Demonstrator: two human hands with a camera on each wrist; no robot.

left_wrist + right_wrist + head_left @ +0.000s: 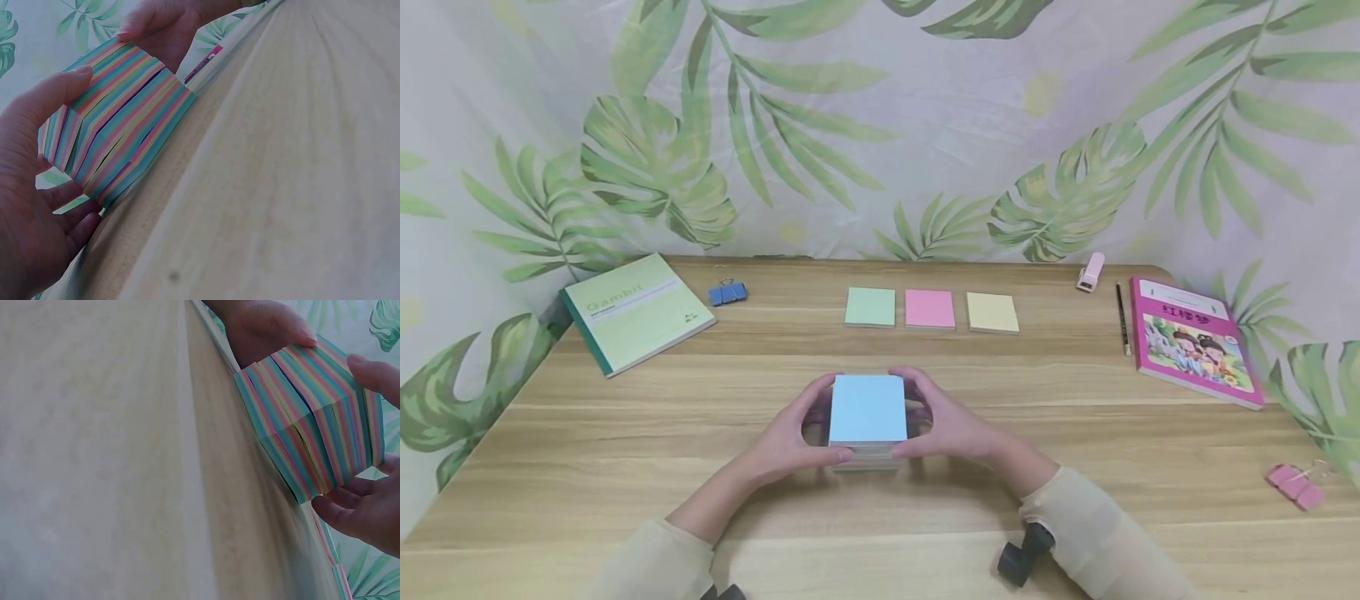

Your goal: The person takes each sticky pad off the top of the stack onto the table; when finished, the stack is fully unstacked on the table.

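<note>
Cream sleeves reach in from the near edge of the light wooden tabletop, and between them the left hand and right hand cup a thick block of sticky notes with a pale blue top sheet and rainbow-striped sides. It sits at the middle of the tabletop, towards the near edge, each hand curled round one side, thumbs at the near edge and fingers at the far corners. Both wrist views show the striped sides splayed slightly, with fingers pressed against them. Beyond the block, towards the far edge, three thin square pads lie in a row, just apart: a green pad, a pink pad and a yellow pad. At the far left corner lie a green notebook and blue binder clips. By the far right corner are a small pink stapler, a dark pencil and a pink picture book. Pink binder clips lie at the right edge.
</note>
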